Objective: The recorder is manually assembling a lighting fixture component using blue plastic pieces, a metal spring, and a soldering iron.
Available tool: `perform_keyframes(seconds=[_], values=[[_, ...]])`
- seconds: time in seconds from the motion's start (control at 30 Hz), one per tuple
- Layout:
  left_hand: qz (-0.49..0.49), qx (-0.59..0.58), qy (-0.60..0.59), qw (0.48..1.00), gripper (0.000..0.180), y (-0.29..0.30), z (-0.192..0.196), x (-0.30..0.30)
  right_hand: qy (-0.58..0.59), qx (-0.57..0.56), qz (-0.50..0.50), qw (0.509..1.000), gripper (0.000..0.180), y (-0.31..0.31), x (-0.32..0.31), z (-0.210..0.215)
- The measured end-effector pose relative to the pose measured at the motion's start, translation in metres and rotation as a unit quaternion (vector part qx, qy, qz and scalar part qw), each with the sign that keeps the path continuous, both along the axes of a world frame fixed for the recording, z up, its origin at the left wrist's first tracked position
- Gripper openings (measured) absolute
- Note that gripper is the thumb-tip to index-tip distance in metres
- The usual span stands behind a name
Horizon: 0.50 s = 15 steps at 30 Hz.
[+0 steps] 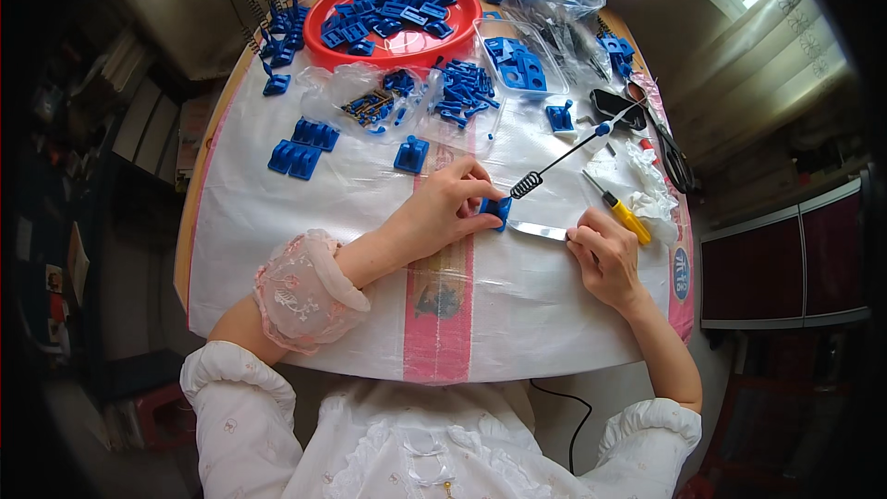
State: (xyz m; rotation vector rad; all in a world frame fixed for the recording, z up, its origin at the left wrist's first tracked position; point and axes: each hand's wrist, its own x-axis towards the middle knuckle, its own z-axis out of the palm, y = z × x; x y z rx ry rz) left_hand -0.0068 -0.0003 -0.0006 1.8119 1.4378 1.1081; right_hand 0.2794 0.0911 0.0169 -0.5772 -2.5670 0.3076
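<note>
White blouse (416, 448): nearest, at the lower edge. Left hand (448, 203): thumb and forefinger pinched together on one blue plastic piece (497, 210), over the white sheet (342, 337), just right of the pink stripe (436, 360). Right hand (605, 259): fingers closed on a flat metal blade (539, 231), its tip by the piece's right edge (touching or just short, cannot tell). Black spring rod (527, 185): coil beside the piece, any joint hard to make out. Yellow-handled screwdriver (626, 217): lying near the right hand. Handling notes, by judgement: steady the piece firmly; keep the blade low, pressure light; keep left fingertips out of its line; let nothing knock the rod.
</note>
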Motion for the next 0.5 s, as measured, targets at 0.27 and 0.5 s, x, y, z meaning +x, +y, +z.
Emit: perform_keyframes(seconds=[0.27,0.5], values=[[-0.004,-0.002,0.004,1.0,0.025,0.0004,-0.0009,-0.001,0.003,0.01,-0.01,1.0,0.01,-0.0004,-0.0031,-0.0021],[-0.004,-0.002,0.002,1.0,0.026,-0.0006,0.0016,-0.0005,-0.003,0.003,-0.003,1.0,0.01,0.0004,-0.0013,-0.0002]])
